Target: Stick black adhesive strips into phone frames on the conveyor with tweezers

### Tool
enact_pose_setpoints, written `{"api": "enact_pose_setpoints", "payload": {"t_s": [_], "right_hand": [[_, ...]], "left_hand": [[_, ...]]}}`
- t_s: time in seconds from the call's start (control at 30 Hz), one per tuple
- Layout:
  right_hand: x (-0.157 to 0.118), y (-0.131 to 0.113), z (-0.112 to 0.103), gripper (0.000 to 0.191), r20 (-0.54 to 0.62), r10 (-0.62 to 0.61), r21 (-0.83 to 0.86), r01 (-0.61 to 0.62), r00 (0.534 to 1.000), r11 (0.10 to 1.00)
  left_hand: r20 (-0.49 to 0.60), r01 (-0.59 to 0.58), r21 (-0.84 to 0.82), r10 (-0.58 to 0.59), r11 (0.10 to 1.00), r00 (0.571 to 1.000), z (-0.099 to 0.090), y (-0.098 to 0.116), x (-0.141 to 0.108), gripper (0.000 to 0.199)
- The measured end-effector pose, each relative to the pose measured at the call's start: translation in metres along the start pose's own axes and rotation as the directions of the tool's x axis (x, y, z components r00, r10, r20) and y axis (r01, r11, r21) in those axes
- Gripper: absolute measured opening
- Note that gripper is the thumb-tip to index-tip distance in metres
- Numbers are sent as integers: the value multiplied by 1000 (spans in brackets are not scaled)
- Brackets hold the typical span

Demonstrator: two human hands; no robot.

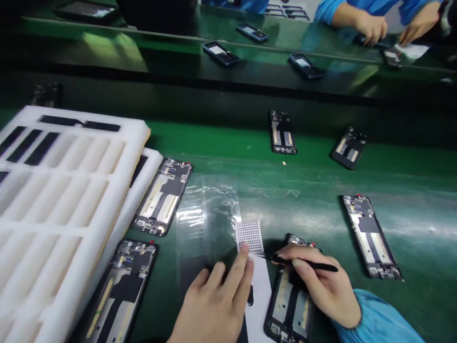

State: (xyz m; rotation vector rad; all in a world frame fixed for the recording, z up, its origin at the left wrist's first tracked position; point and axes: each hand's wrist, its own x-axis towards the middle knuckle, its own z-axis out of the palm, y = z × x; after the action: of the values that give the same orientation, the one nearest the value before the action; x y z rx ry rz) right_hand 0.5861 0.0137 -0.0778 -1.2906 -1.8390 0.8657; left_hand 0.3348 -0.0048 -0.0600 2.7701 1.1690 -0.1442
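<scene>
My left hand (220, 297) lies flat with fingers stretched, its index fingertip on the lower edge of a white sheet of small dark dots (249, 234). Under that sheet runs a plain white strip (260, 290). Pinched in my right hand (323, 283) is a pair of black tweezers (312, 264), whose tips touch or nearly touch the sheet's lower edge beside my left fingertip. Below my right hand lies an opened phone (291, 305), partly covered by it. A clear plastic bag (209, 214) spreads left of the sheet.
White foam trays (89, 181) with slots, some holding black parts, are stacked at left. Opened phones lie beside them (164, 195) and at right (371, 236); others (282, 133) lie further back. Several phones (221, 53) rest on the raised ledge, where a co-worker's hands (371, 26) handle something.
</scene>
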Motion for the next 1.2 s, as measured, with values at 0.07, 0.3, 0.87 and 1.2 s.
{"api": "enact_pose_setpoints", "payload": {"t_s": [0.07, 0.3, 0.87, 1.2], "right_hand": [[3, -2, -1, 22, 62, -31, 38, 29, 998, 999], [16, -8, 8, 24, 138, -62, 92, 50, 988, 995], [20, -7, 7, 26, 254, -98, 103, 74, 962, 992], [79, -30, -3, 25, 550, -57, 56, 31, 834, 998]], "left_hand": [[8, 18, 24, -18, 1000, 1000, 0, 2, -3, 66], [5, 78, 34, -78, 996, 997, 4, 5, -11, 66], [-50, 29, -41, -31, 999, 998, 13, 1, -10, 66], [-28, 45, -36, -46, 998, 999, 8, 2, -11, 70]]}}
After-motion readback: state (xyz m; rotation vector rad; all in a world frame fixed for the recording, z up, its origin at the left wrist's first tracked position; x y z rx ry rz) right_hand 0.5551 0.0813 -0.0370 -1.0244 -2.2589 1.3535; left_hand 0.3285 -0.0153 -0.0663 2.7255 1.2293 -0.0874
